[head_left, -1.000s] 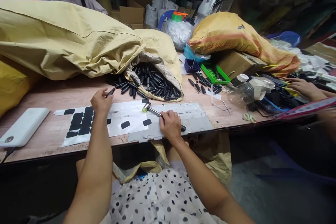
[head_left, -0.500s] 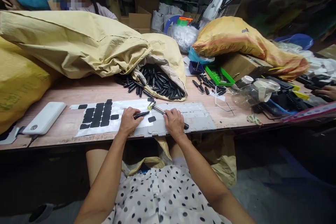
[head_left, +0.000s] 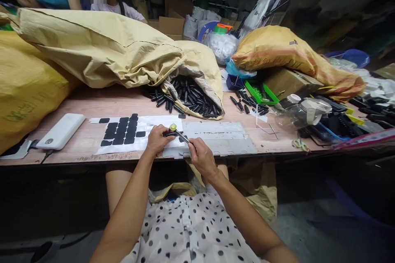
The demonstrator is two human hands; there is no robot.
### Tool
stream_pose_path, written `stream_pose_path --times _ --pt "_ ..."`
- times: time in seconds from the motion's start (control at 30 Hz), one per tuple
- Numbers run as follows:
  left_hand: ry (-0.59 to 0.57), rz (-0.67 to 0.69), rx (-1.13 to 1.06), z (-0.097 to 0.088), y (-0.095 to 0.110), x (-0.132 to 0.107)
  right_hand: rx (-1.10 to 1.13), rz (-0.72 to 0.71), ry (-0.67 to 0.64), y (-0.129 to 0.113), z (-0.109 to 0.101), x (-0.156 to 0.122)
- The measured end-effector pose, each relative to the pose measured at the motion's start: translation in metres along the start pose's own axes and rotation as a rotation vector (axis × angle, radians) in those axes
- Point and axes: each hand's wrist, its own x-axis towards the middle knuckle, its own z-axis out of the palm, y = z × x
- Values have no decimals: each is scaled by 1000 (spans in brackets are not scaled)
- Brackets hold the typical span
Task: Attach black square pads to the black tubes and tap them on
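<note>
My left hand (head_left: 157,138) is closed round a small black cylindrical part (head_left: 169,133), held low over the white sheet near the table's front edge. My right hand (head_left: 201,156) grips the handle of a small hammer (head_left: 178,133) whose yellow-green head rests at the black part. Left of my hands a white backing sheet (head_left: 121,132) carries several black rectangular pads. Behind them a tan paper sack (head_left: 123,53) lies on its side, with many black cylindrical parts (head_left: 191,98) spilling from its mouth.
A white power bank (head_left: 61,130) lies at the left on the wooden table (head_left: 92,104). A green tray (head_left: 258,92), a plastic bottle (head_left: 296,109), scissors (head_left: 298,144) and black clutter fill the right. Another sack (head_left: 293,55) sits behind. Two people sit at the far side.
My left hand brought a black part from the sack toward me over the sheet. My right hand pulled back to the table edge and swung the hammer head against the part.
</note>
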Motion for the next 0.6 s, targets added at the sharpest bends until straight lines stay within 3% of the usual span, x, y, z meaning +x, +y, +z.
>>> stream_pose_path --times 0.2,0.37,0.6 --pt "7 -5 -38 3 -1 1 -89 -28 3 -4 -1 -5" --pt "17 -14 -23 4 0 1 -209 -14 -73 -1 1 -4" --pt "21 -20 -47 5 -1 2 -170 8 -8 2 -5 -6"
